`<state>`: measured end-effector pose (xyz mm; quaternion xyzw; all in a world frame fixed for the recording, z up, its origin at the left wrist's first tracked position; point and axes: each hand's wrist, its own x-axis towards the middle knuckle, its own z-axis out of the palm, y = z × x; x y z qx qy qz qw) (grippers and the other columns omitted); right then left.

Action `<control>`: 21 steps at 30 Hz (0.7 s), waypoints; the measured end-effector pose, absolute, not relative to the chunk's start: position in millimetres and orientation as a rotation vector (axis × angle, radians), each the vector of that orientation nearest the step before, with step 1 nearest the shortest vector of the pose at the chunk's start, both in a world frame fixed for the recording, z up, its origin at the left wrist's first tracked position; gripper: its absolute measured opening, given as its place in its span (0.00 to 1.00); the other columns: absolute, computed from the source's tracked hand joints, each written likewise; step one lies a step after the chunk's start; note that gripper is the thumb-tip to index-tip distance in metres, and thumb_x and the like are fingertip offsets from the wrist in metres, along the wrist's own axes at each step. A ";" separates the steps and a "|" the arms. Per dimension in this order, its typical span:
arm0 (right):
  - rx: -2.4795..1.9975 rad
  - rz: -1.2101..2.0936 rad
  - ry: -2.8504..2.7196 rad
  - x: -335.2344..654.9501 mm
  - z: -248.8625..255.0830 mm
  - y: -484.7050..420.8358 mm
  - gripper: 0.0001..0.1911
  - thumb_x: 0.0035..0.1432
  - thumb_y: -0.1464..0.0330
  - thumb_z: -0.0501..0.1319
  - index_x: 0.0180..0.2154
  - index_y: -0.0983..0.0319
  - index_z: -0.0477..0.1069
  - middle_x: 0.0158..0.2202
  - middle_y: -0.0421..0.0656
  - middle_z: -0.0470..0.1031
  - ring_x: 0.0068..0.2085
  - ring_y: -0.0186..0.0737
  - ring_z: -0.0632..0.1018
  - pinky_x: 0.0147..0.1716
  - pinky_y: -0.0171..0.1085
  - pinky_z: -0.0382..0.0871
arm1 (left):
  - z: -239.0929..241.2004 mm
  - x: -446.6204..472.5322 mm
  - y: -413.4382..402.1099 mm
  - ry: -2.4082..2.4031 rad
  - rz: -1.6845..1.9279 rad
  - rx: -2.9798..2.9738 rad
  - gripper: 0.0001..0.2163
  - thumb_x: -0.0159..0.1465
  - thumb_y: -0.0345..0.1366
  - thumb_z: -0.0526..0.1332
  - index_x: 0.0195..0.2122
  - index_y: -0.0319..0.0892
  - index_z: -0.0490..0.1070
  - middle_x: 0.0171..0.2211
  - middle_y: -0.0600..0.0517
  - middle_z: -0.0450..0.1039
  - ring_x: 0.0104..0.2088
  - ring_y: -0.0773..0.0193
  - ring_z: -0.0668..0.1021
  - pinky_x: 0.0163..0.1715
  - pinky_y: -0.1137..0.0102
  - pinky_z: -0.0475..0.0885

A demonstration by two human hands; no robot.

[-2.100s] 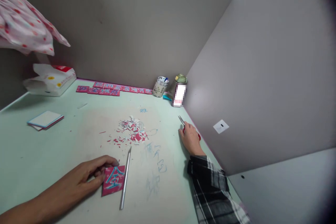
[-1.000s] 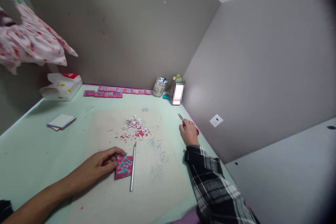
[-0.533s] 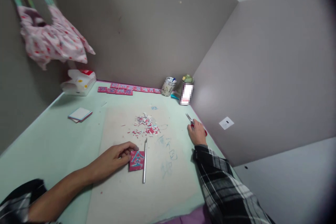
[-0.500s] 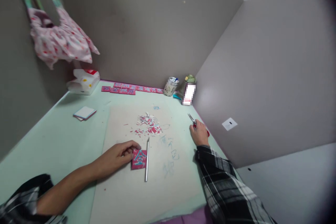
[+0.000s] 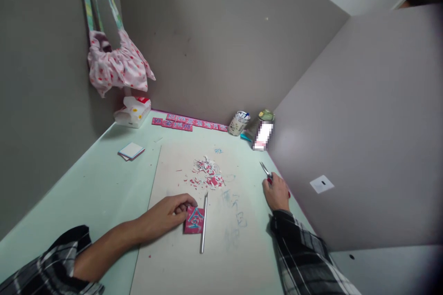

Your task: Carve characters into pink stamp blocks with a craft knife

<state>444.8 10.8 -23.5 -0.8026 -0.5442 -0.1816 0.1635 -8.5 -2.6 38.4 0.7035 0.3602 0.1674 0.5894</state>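
Observation:
My left hand (image 5: 173,214) rests on the beige board with curled fingers, its thumb and index finger at the upper left edge of a small red square (image 5: 194,221). That square bears a light-blue outlined character. Along its right edge lies a silver craft knife (image 5: 203,230), blade end pointing away from me. At the right side of the table, my right hand (image 5: 278,192) is closed on a pair of red-handled scissors (image 5: 266,170), whose blades point away to the left. Most of the handles are hidden under my fingers.
Red and white scraps (image 5: 208,173) are heaped on the board (image 5: 221,269). Behind stand several red character squares (image 5: 199,123), a pen cup (image 5: 238,124), a bottle (image 5: 266,115) and a phone (image 5: 263,136). Left are stacked squares (image 5: 131,150), a tissue pack (image 5: 134,113) and a hanging pink cloth bag (image 5: 119,64).
The camera view has turned, so everything appears farther right and slightly lower. Both hands keep about the same places beside the red square and the scissors.

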 end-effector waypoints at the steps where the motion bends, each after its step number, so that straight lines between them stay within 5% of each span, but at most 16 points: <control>1: -2.285 -0.514 -1.557 445.2 -23.8 10.4 0.22 0.67 0.65 0.53 0.58 0.69 0.69 0.52 0.61 0.78 0.55 0.58 0.75 0.55 0.51 0.67 | 39.1 -8.7 -2.6 0.844 0.389 1.636 0.15 0.62 0.35 0.57 0.48 0.45 0.76 0.39 0.52 0.75 0.39 0.59 0.73 0.41 0.66 0.66; 14: -2.232 -0.471 -1.505 442.1 -24.3 6.9 0.21 0.66 0.64 0.54 0.57 0.66 0.69 0.51 0.59 0.77 0.54 0.57 0.75 0.56 0.52 0.68 | 25.5 -10.3 -0.6 0.870 0.301 1.645 0.16 0.67 0.46 0.56 0.51 0.50 0.75 0.46 0.49 0.80 0.46 0.52 0.78 0.49 0.61 0.71; 21: -2.158 -0.393 -1.641 435.1 -8.6 0.1 0.23 0.68 0.61 0.52 0.58 0.65 0.69 0.59 0.62 0.74 0.62 0.62 0.71 0.62 0.63 0.63 | 6.8 -12.5 -2.3 0.826 0.337 1.662 0.16 0.67 0.52 0.56 0.50 0.54 0.76 0.48 0.48 0.81 0.48 0.47 0.80 0.52 0.59 0.74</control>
